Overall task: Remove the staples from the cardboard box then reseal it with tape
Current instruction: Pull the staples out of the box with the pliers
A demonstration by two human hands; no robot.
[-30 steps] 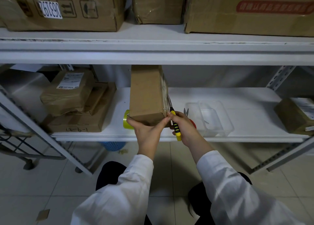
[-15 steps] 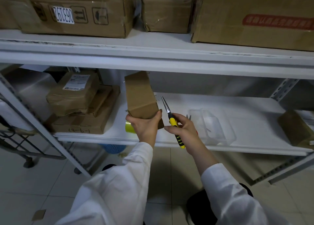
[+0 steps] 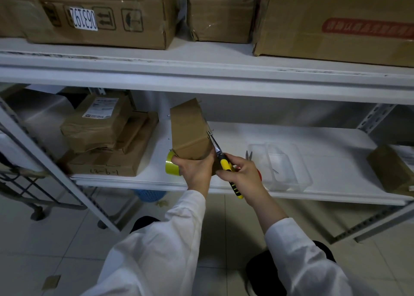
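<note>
Both hands were busy in the head view. The left hand point(image 3: 195, 172) gripped the lower end of the small cardboard box point(image 3: 188, 132), fingers curled round its bottom edge, holding it tilted above the white shelf point(image 3: 324, 143). The right hand point(image 3: 244, 174) was closed round the yellow-handled pliers point(image 3: 216, 147), whose tip touched the box's right edge, probably at a staple, though that was too small to confirm. A yellow tape roll point(image 3: 169, 167) sat on the shelf just behind the left hand, and a clear plastic tray point(image 3: 302, 181) lay to the right. As I judged it, a sideways pull could tear the cardboard. The tip could also slip toward the left thumb, since only one hand braced the box.
</note>
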